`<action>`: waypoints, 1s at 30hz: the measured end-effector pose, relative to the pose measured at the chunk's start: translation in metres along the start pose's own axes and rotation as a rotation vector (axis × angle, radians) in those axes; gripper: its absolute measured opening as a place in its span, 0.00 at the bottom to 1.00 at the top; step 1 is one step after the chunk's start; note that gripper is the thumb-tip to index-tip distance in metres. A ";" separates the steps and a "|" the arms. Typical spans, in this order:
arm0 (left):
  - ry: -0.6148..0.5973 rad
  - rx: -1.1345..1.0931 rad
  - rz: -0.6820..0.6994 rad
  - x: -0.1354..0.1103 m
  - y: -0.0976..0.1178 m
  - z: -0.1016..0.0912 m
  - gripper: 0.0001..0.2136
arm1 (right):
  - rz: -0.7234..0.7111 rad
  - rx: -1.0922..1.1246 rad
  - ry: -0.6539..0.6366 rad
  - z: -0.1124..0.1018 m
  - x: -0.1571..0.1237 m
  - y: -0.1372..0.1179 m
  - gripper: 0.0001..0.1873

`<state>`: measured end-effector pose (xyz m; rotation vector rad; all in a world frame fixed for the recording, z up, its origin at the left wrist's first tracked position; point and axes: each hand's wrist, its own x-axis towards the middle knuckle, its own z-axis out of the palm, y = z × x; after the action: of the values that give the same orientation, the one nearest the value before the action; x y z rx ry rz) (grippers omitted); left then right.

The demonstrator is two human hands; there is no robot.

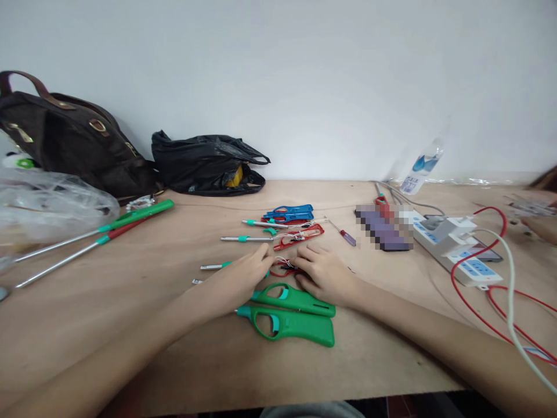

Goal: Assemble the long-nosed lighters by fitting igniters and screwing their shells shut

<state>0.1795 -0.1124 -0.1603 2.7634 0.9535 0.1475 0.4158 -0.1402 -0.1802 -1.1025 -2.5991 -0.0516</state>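
An opened red stick lighter (281,274) lies between my hands, its white wires showing. My left hand (248,270) is closed at its left end, fingers pressed together; the exact grip is hidden. My right hand (324,273) curls its fingers over the lighter's right end. Just beyond sits another opened lighter (300,237) with wires and a metal tube. Farther back are stacked blue lighter shells (289,213). Two green stick lighters (296,299) lie side by side in front of my hands. A small screwdriver (347,237) with a purple handle rests to the right.
On the left are two long lighters (139,216), a clear plastic bag (56,200) and a dark bag (82,139). A black plastic bag (204,162) stands against the wall. To the right are a blurred-out phone (383,229), a power strip (465,264), cables and a tilted bottle (422,165).
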 end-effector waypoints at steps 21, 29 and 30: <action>-0.051 0.005 -0.074 0.001 0.012 -0.007 0.16 | 0.008 -0.001 -0.004 -0.001 0.001 -0.002 0.12; -0.049 0.080 -0.112 0.003 0.025 -0.008 0.11 | 0.005 0.012 0.011 -0.001 0.001 -0.002 0.12; -0.062 0.105 -0.118 0.003 0.026 -0.008 0.12 | 0.004 0.012 0.011 -0.001 0.001 -0.002 0.12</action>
<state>0.1960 -0.1288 -0.1465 2.7774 1.1355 -0.0067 0.4138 -0.1407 -0.1787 -1.0994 -2.5838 -0.0409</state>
